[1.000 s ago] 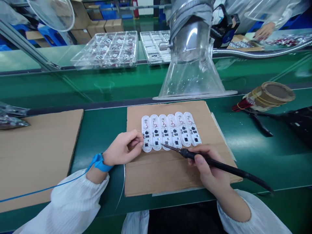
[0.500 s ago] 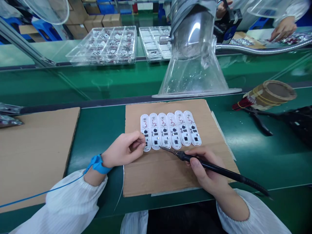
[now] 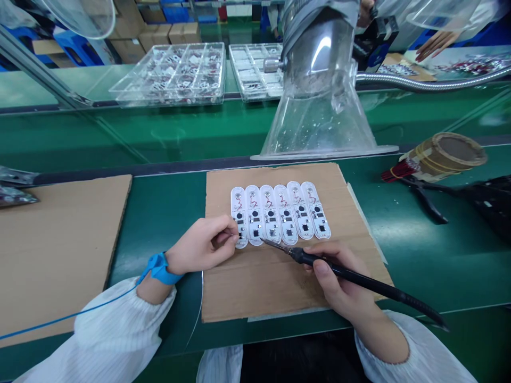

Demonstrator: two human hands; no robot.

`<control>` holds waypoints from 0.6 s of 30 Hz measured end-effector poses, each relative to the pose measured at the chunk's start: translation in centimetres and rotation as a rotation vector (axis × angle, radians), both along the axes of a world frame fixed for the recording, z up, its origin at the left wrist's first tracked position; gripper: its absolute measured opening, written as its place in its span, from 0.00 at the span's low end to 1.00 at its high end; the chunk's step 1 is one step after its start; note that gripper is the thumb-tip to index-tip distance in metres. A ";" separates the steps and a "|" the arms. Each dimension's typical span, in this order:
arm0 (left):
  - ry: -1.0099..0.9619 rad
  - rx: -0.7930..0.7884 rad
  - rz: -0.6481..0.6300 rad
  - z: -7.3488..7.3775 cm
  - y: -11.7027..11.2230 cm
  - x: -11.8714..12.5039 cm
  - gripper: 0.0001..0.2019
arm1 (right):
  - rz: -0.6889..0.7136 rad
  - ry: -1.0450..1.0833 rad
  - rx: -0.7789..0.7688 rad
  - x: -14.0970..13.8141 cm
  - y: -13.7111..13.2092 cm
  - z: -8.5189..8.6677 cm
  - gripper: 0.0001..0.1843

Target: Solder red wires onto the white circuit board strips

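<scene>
Several white oblong circuit boards [image 3: 282, 213] lie side by side on a cardboard sheet [image 3: 255, 287], each with black parts and red wires. My right hand [image 3: 343, 276] is wrapped round a black soldering iron [image 3: 359, 277], whose tip rests at the lower end of the second board from the left. My left hand [image 3: 207, 242], with a blue wrist strap [image 3: 159, 267], is pinched shut over the lower end of the leftmost board. From it a thin solder wire [image 3: 202, 298] trails down past the cardboard's left edge; its end near the iron tip is hard to make out.
A clear fume hood [image 3: 319, 127] stands behind the cardboard. To the right are a round container [image 3: 455, 151], red wires [image 3: 399, 169] and black-handled pliers [image 3: 427, 202]. Another cardboard sheet [image 3: 56, 255] lies left. Divided trays [image 3: 179, 74] sit beyond, and a co-worker's hand [image 3: 437, 45] shows far right.
My hands, the iron and the boards hold nearly the same places, with only a slight shift of the view. The co-worker's hand at the back right has moved left.
</scene>
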State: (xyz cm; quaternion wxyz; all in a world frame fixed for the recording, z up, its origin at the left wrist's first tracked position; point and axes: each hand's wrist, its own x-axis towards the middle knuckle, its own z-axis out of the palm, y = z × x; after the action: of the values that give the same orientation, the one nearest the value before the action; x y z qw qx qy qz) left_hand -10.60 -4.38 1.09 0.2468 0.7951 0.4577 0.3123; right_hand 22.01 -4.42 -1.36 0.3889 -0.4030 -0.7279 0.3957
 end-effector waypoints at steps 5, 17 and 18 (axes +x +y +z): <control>0.007 -0.005 0.000 0.2 0.0 0.0 0.05 | 0.050 -0.036 -0.004 -0.1 0.1 0.4 0.08; 0.008 -0.015 -0.016 0.2 0.1 0.0 0.06 | 0.083 -0.066 0.033 -0.5 0.3 1.1 0.08; 0.011 -0.020 -0.019 0.2 0.1 0.0 0.06 | 0.085 -0.075 0.041 -0.5 0.4 1.2 0.08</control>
State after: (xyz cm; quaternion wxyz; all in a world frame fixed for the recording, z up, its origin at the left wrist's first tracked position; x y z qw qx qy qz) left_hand -10.61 -4.31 1.28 0.2549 0.7986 0.4547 0.3010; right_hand 21.47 -4.06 -0.20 0.3526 -0.3782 -0.7663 0.3814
